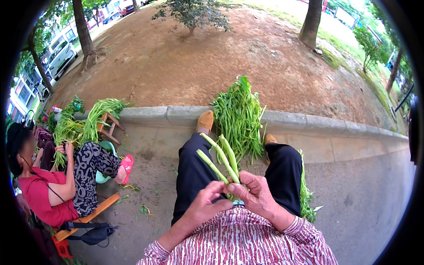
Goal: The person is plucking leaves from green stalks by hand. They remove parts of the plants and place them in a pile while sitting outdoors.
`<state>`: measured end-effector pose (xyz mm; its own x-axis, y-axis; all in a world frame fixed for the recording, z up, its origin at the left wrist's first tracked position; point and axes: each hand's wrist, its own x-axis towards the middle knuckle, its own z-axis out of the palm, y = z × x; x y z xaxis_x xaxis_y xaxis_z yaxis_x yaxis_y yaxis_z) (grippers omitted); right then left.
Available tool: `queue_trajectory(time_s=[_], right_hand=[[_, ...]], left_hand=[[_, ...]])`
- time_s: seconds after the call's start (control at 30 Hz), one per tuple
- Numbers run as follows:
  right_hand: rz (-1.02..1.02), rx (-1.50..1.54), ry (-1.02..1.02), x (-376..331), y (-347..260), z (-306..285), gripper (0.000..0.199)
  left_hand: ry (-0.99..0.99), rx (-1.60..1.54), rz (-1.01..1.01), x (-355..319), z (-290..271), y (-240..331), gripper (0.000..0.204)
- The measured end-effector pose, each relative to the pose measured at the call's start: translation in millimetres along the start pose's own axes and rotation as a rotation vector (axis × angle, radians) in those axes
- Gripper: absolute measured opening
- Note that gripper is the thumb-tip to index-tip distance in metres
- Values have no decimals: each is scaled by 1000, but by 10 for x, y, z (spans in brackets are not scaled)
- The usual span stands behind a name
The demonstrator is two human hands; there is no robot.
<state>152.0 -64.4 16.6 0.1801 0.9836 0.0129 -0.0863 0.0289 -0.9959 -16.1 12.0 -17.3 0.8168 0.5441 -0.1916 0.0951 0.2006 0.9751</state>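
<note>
Several thick, pale green vegetable stems (pixel 225 161) rise from my right hand (pixel 256 194), whose thumb and fingers pinch their lower ends in front of my lap. My left hand (pixel 204 204) is beside those ends. Its fingertips come close to the stems or touch them, and its thumb stands apart from the fingers. Between my feet lies a large heap of long leafy green stems (pixel 238 119), its top leaning over the kerb. More leafy greens (pixel 306 194) show on the ground by my right leg, partly hidden by it.
To the left a co-worker in a red top (pixel 48 187) sits on a wooden bench (pixel 95 210), handling greens. A small wooden stool (pixel 110 128) there carries more greens, near a pale green basin (pixel 102 176). A stone kerb (pixel 185 115) borders bare soil with trees.
</note>
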Motion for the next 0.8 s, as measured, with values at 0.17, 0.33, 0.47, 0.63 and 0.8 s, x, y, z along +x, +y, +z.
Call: queue_trajectory(time_s=[0.17, 0.33, 0.47, 0.63, 0.8], right_hand=[[-230, -290, -52, 39, 138, 34, 12], [-308, -476, -114, 36, 160, 9, 13], [-338, -548, -124, 25, 214, -4, 16], [-399, -559, -140, 66, 199, 15, 23], [-335, -567, -231, 63, 210, -33, 32]], left_hand=[[128, -152, 260, 35, 31, 218, 53], [192, -393, 269, 93, 84, 231, 45], [165, -400, 243, 100, 59, 224, 42], [204, -464, 209, 92, 78, 239, 33], [223, -506, 175, 101, 107, 234, 28]])
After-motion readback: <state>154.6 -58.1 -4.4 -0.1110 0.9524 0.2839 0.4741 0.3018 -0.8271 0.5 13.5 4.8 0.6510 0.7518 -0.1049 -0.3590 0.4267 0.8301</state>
